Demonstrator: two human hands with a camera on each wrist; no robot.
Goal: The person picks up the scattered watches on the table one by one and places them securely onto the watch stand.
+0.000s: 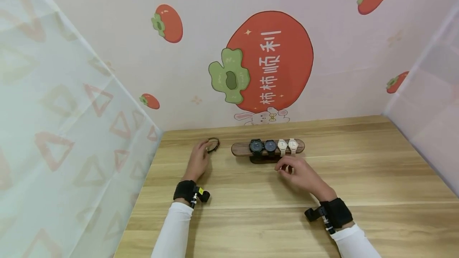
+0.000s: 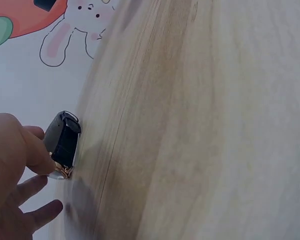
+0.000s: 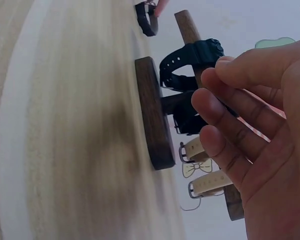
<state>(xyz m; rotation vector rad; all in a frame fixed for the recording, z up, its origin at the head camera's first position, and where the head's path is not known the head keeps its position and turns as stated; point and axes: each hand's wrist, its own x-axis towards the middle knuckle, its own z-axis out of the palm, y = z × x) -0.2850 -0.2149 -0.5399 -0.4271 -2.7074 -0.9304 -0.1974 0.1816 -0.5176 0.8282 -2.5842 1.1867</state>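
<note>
At the back left of the table, my left hand pinches a wristwatch with a dark strap and a gold-toned case edge. Its strap is buckled into a loop, low by the tabletop in the left wrist view; the dial is hidden. My right hand hovers in front of a wooden watch stand, fingers loosely bent and holding nothing. Around the stand's bar sit two dark watches, a larger one and a smaller one, then two cream watches towards its right end.
The wood-grain table meets a back wall printed with red persimmons, right behind the stand. A patterned side wall closes off the left, and another wall rises at the right.
</note>
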